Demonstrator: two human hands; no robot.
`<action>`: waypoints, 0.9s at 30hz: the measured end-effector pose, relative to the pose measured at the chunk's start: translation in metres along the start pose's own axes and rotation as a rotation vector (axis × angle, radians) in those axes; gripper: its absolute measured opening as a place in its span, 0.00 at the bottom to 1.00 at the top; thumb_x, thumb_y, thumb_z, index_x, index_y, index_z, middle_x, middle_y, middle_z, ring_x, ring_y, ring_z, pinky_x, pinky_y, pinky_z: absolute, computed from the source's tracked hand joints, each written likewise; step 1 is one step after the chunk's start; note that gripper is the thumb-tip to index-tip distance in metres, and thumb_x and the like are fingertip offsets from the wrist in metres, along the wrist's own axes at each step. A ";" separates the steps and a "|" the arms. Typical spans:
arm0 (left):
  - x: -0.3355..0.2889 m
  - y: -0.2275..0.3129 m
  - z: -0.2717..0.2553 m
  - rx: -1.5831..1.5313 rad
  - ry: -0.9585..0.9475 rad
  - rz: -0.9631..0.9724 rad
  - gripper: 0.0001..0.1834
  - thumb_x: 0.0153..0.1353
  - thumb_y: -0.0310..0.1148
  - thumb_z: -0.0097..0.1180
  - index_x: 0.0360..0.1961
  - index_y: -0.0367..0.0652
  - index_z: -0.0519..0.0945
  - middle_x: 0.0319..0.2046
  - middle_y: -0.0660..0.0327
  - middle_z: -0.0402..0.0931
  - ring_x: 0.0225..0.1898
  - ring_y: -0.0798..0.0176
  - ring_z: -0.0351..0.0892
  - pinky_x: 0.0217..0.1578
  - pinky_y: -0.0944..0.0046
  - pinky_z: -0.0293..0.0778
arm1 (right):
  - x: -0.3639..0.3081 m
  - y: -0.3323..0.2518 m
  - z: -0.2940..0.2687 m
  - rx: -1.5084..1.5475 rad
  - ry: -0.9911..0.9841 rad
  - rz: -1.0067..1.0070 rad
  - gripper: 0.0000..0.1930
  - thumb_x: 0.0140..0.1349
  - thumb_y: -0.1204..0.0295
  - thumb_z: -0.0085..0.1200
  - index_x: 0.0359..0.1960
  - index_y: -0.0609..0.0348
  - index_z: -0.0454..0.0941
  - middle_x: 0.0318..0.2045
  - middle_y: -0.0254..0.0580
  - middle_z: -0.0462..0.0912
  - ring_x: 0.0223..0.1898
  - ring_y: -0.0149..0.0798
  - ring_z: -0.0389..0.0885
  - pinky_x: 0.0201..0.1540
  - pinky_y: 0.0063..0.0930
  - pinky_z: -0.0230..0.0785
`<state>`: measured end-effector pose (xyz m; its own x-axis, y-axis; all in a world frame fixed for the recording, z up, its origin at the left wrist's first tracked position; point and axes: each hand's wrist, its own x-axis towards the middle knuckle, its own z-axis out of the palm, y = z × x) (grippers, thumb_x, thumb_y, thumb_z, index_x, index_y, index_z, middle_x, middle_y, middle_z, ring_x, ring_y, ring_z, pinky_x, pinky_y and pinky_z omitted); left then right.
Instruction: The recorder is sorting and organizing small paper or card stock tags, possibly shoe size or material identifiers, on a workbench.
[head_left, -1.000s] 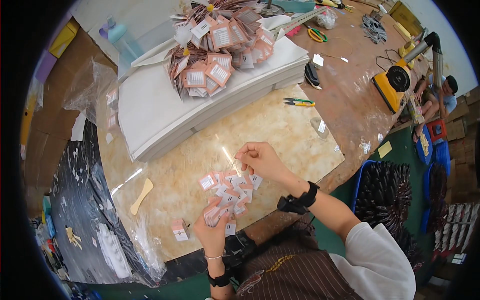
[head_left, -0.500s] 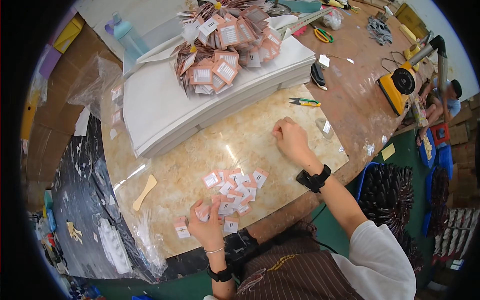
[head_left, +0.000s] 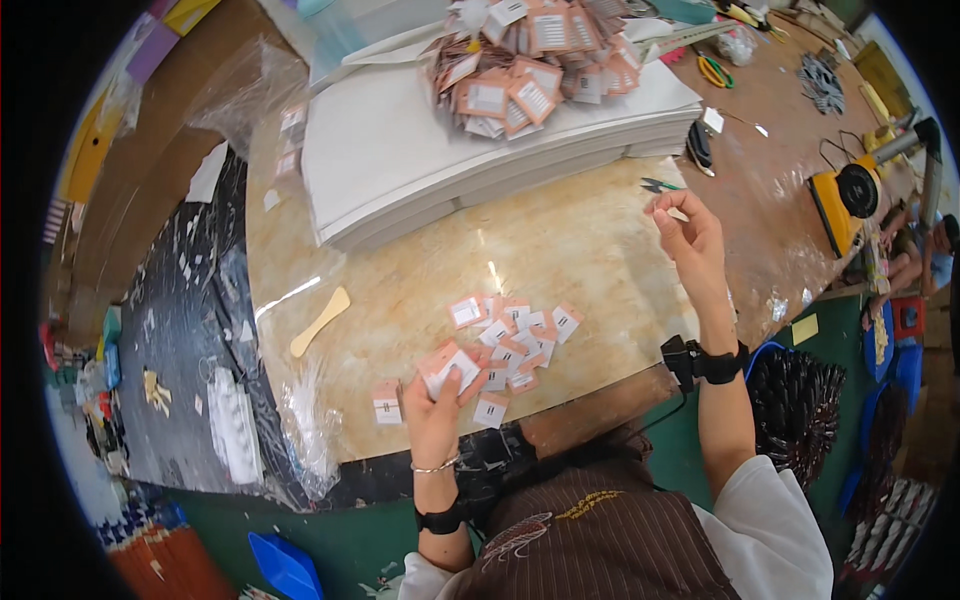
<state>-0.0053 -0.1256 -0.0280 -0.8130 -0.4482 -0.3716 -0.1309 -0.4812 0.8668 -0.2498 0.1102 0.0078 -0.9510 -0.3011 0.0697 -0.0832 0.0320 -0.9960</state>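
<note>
Here, your left hand (head_left: 434, 418) grips some pink-and-white tags (head_left: 448, 370) at lower centre of the frame, with the loose tag pile (head_left: 520, 342) just to its upper right, nearer it than your right hand (head_left: 694, 245), which curls beside the snips (head_left: 657, 185) at right, whether holding anything I cannot tell.

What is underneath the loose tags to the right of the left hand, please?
The pink-and-white tags lie, partly overlapping, on the marbled surface, which shows around them. Whatever lies directly beneath them, and the covered parts of lower tags, cannot be seen.
</note>
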 end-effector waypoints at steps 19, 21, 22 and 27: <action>-0.015 0.003 0.043 0.277 0.237 0.339 0.20 0.55 0.16 0.60 0.52 0.27 0.76 0.39 0.52 0.82 0.37 0.66 0.82 0.38 0.71 0.79 | -0.098 -0.017 0.125 -0.476 -0.497 -0.134 0.05 0.62 0.76 0.55 0.37 0.60 0.73 0.22 0.43 0.80 0.22 0.36 0.81 0.23 0.28 0.69; -0.014 0.000 0.042 0.414 0.226 0.389 0.21 0.55 0.16 0.61 0.52 0.29 0.76 0.38 0.53 0.82 0.37 0.68 0.81 0.38 0.72 0.77 | -0.098 -0.015 0.125 -0.370 -0.491 -0.059 0.05 0.63 0.77 0.55 0.39 0.61 0.74 0.22 0.42 0.80 0.23 0.31 0.81 0.23 0.25 0.69; -0.014 -0.001 0.042 0.480 0.215 0.417 0.21 0.55 0.16 0.61 0.52 0.30 0.76 0.38 0.54 0.82 0.37 0.69 0.81 0.38 0.72 0.76 | -0.098 -0.015 0.124 -0.320 -0.482 -0.024 0.05 0.63 0.77 0.54 0.39 0.61 0.74 0.23 0.41 0.81 0.23 0.29 0.81 0.23 0.24 0.69; -0.016 0.008 0.039 0.657 0.195 0.435 0.23 0.52 0.17 0.61 0.52 0.34 0.78 0.38 0.52 0.84 0.38 0.68 0.82 0.40 0.68 0.77 | -0.086 -0.005 0.120 0.199 -0.609 0.313 0.06 0.63 0.74 0.56 0.38 0.63 0.77 0.25 0.43 0.85 0.24 0.31 0.84 0.23 0.21 0.73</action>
<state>-0.0155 -0.0929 -0.0025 -0.7622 -0.6458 0.0448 -0.1816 0.2796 0.9428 -0.1314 0.0214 -0.0003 -0.5809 -0.7872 -0.2069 0.2778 0.0472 -0.9595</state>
